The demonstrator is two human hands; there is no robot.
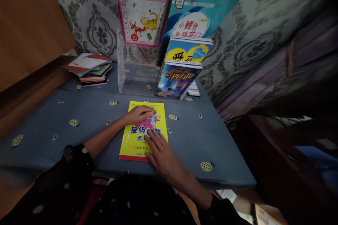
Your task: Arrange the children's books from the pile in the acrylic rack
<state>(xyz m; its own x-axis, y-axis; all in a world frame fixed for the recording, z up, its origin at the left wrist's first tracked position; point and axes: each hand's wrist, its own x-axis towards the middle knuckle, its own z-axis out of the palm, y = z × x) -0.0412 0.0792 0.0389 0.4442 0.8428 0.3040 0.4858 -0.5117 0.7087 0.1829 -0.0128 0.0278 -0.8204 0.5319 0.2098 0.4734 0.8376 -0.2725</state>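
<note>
A yellow workbook (pixel 127 147) with a red strip along its bottom edge lies closed, cover up, on the cloth-covered table in front of me. Across the upper part of its cover rests my left hand (pixel 139 114), its fingers together, slightly bent and pointing right. My right hand (pixel 161 149) lies on the lower right of the cover, fingers stretched out and a little apart. Neither hand grips anything that I can see. Parts of the printed title and picture are hidden under the hands.
Behind the workbook stands a clear stepped rack (pixel 137 87). It holds a pink picture book (pixel 144 21), a teal book (pixel 195 10) and a dark blue book (pixel 175 79). At the back left is a stack of books (pixel 89 65). The table's blue-grey cloth (pixel 190 137) has pineapple prints.
</note>
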